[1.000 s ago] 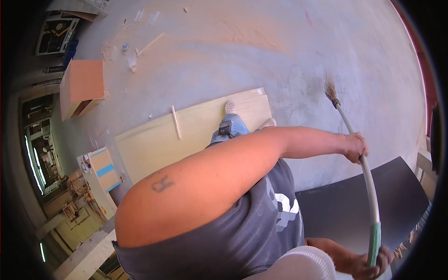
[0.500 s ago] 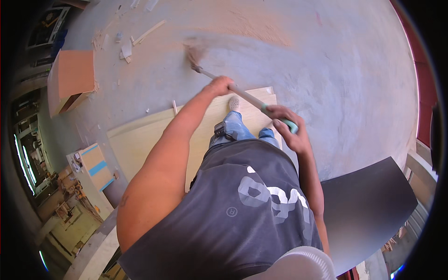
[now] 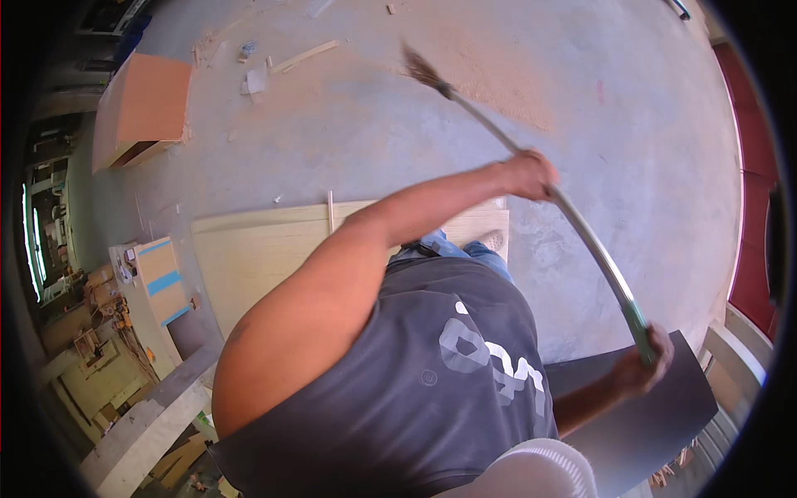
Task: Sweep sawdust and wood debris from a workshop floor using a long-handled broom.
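A long-handled broom [image 3: 579, 222] slants across the view, its brown bristles at the far end over the dusty concrete floor. My left hand [image 3: 531, 175] wraps round the middle of its pale handle, the arm stretched across my front. At the right, my right hand [image 3: 652, 358] grips the green end of the handle, above a dark curved sheet. Tan sawdust [image 3: 498, 87] is spread on the floor beside the bristles. Whether the bristles touch the floor I cannot tell.
Stacked pale wooden boards [image 3: 266, 257] lie by my feet. An orange-brown box [image 3: 154, 100] stands at the far left, near wood strips [image 3: 305, 56] and scraps. A black sheet [image 3: 639, 415] lies at the lower right. A red wall panel [image 3: 745, 158] is on the right.
Both hands have swung the broom to the right, my right hand also down and outward. The bristles have moved right and farther from me. My view has shifted slightly.
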Tool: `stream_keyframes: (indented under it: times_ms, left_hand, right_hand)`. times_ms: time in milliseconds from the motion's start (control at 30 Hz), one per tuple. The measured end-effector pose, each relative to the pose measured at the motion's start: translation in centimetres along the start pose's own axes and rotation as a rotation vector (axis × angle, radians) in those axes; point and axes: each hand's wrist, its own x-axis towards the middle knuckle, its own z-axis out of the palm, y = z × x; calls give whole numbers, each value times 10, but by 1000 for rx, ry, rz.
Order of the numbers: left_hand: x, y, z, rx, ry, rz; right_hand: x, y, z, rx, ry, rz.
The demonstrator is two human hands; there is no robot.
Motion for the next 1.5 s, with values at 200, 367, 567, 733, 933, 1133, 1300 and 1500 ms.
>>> stream_keyframes:
  times_ms: [200,367,567,733,933,1133,1300,1500]
  left_hand:
    - [124,162,47,-168,-20,402]
    - [200,153,104,-177,-123,264]
    - [89,-46,158,-197,-41,-36]
    - [-32,-163,94,-36,-92,-325]
    - [-64,-240,-14,334,-211,-841]
    - [-13,-190,-29,447,15,-406]
    - [150,-28,23,97,-17,-2]
    - [287,147,52,-58,-99,370]
  right_hand:
    - [25,-49,-151,146,342,-164]
    - [67,-75,-28,-186,278,239]
    - [57,16,65,375,-145,613]
    - [48,32,179,757,-483,578]
    - [80,45,272,1052,-760,698]
    - [85,84,194,986,-571,616]
    - [63,170,15,129,-27,18]
    - [110,130,-174,-284,249,-172]
